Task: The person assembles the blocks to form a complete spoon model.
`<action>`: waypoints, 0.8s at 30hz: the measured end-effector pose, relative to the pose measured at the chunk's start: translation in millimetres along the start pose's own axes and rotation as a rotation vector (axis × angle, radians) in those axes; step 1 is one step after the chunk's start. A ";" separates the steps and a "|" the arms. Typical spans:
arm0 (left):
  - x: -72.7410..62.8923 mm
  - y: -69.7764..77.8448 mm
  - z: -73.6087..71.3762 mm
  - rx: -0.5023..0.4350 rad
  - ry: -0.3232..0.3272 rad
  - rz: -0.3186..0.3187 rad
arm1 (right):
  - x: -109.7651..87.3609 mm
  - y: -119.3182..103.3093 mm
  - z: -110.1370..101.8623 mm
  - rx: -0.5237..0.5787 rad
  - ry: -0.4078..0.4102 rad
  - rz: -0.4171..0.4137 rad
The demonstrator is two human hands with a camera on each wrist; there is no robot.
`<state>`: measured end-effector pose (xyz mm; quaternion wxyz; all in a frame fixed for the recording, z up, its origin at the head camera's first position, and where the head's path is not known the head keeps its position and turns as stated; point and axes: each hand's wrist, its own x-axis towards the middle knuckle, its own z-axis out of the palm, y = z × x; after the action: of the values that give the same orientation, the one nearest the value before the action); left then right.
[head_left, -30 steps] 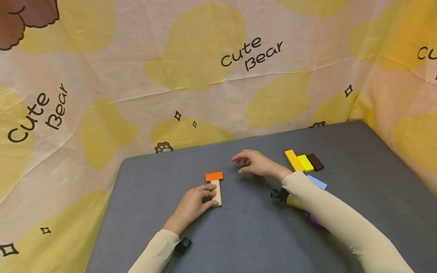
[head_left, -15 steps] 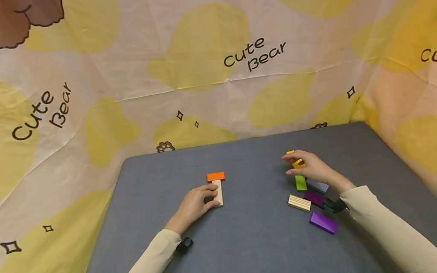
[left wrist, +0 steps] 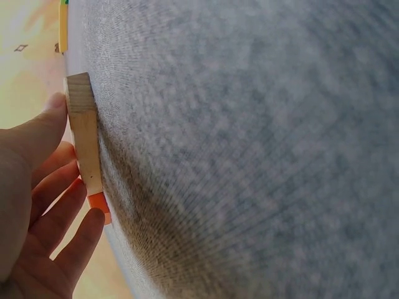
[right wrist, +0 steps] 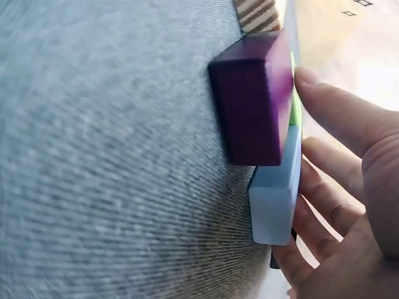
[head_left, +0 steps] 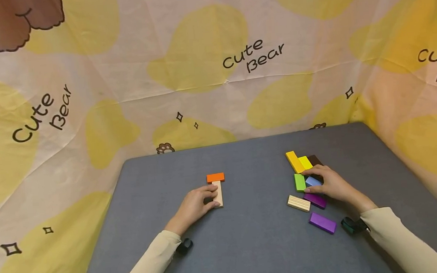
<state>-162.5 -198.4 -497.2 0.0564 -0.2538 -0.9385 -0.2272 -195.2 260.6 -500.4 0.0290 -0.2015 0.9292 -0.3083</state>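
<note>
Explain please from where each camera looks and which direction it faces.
Head: above, looking forward and down at the grey table; both hands and sleeves show.
Left wrist: beside the left hand, whose fingers touch the natural wood block.
Right wrist: beside the right hand, at the light blue block.
Shared: the wrist blocks appear in head view.

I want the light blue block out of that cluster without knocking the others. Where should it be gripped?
Judging by its pose, pinch the light blue block by its two long edges from above. It lies flat, the dark purple block overlaps one end, the green block sits close beside, and the right hand already rests over it.
</note>
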 end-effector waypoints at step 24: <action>7.2 -3.3 -1.3 -0.006 -0.001 0.031 | 7.1 0.0 2.1 -0.046 -0.016 0.043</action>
<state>-170.3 -198.3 -495.8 0.0585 -0.2685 -0.9339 -0.2288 -201.3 256.6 -501.6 0.0383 -0.1847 0.9400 -0.2843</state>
